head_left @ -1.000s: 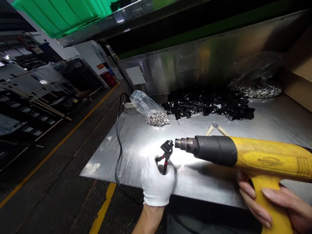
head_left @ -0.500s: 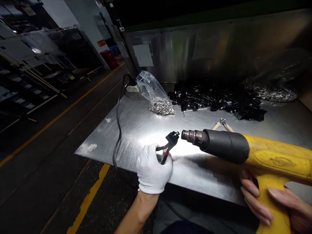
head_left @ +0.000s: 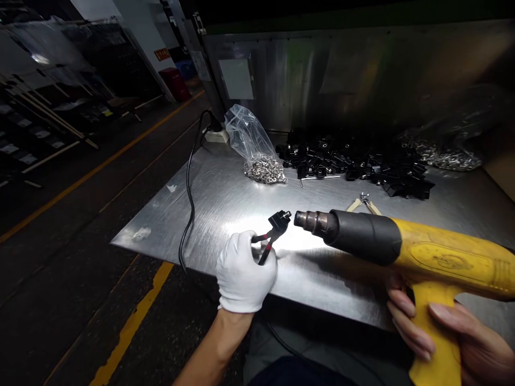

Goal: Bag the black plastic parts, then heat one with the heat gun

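My left hand [head_left: 246, 272], in a white glove, is closed around the dark handles of a pair of pliers [head_left: 265, 247] with red marks on them. At the jaws of the pliers sits a small black part [head_left: 278, 219] with a bright metal piece at its tip. My bare right hand [head_left: 454, 327] grips the handle of a yellow heat gun [head_left: 454, 260]. The gun's stepped metal nozzle [head_left: 316, 222] points left, just short of the metal tip, with a narrow gap between them.
On the metal table [head_left: 217, 214] lie a clear bag of small metal fittings [head_left: 265, 169], a pile of black parts [head_left: 354, 163], a hex key [head_left: 319, 177] and pale-handled cutters [head_left: 364, 202]. A second bag of fittings [head_left: 450, 153] is at the back right. A black cable [head_left: 188, 198] crosses the left side.
The whole view has shifted slightly, so both hands appear a little further left. The pliers with the black part and the heat gun nozzle keep nearly the same spacing.
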Available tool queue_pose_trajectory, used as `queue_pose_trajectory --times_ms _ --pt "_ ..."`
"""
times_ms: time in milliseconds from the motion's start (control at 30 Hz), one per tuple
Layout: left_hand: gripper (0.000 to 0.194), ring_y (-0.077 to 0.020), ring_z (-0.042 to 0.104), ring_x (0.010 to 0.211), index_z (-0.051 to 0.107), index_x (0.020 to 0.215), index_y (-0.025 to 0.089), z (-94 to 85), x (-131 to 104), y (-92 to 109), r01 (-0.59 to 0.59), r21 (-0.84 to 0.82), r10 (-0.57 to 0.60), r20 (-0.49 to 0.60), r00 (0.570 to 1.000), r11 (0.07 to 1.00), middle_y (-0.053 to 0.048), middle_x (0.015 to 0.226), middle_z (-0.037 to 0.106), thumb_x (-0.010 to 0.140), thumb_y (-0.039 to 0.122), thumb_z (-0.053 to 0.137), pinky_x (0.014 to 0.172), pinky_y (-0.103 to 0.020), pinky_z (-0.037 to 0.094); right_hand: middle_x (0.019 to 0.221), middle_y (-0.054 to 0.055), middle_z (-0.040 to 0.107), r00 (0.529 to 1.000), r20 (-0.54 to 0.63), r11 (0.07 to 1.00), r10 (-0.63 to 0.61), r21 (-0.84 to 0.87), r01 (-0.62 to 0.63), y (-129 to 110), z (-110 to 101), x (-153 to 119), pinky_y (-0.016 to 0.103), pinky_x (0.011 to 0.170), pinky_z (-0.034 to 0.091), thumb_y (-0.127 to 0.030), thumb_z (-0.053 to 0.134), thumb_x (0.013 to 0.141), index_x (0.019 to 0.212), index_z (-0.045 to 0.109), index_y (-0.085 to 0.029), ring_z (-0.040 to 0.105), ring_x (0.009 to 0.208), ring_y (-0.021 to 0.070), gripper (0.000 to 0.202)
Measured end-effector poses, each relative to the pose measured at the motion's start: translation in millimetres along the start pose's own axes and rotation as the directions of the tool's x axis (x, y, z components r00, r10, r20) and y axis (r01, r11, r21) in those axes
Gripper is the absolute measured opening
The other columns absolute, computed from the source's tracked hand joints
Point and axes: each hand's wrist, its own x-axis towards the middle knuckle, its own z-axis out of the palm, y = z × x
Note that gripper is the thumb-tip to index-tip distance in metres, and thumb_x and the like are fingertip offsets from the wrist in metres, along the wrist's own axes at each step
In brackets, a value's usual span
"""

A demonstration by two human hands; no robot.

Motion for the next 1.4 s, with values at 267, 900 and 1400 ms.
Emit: queue_pose_trajectory --times_ms 267,900,1400 --pt "0.018 -0.0235 0.059 0.073 0.057 0.09 0.02 -1.4 1.0 1.6 -0.007 -0.013 0.007 0.01 1.0 1.0 -0.004 0.078 0.061 0.073 0.024 0.063 0.066 -0.034 0.043 0.084 0.003 0.052 1.0 -0.006 1.0 -0.007 -0.009 0.007 -0.2 1.2 0.2 0.024 0.043 0.038 -0.039 0.067 0.076 0.104 0.056 -0.022 0.043 0.05 0.0089 0.034" --pt "0.019 -0.0251 0.06 0.074 0.057 0.092 0.02 -1.2 0.0 -0.3 -0.02 -0.025 0.021 0.035 0.999 0.999 -0.006 0.08 0.062 0.075 0.026 0.063 0.067 -0.037 0.046 0.083 0.004 0.052 1.0 0.0 1.0 0.002 -0.015 -0.002 -0.3 1.2 1.3 0.026 0.043 0.037 -0.039 0.068 0.077 0.104 0.056 -0.023 0.042 0.05 0.0104 0.034" --pt "0.017 -0.0242 0.06 0.073 0.056 0.09 0.021 -1.0 0.2 0.0 -0.011 -0.021 0.012 0.04 0.999 1.0 -0.005 0.079 0.061 0.076 0.026 0.062 0.065 -0.036 0.045 0.084 0.004 0.052 1.0 -0.007 1.0 -0.001 -0.008 0.001 0.2 1.0 1.3 0.025 0.043 0.037 -0.039 0.067 0.077 0.105 0.055 -0.024 0.042 0.05 0.0106 0.034"
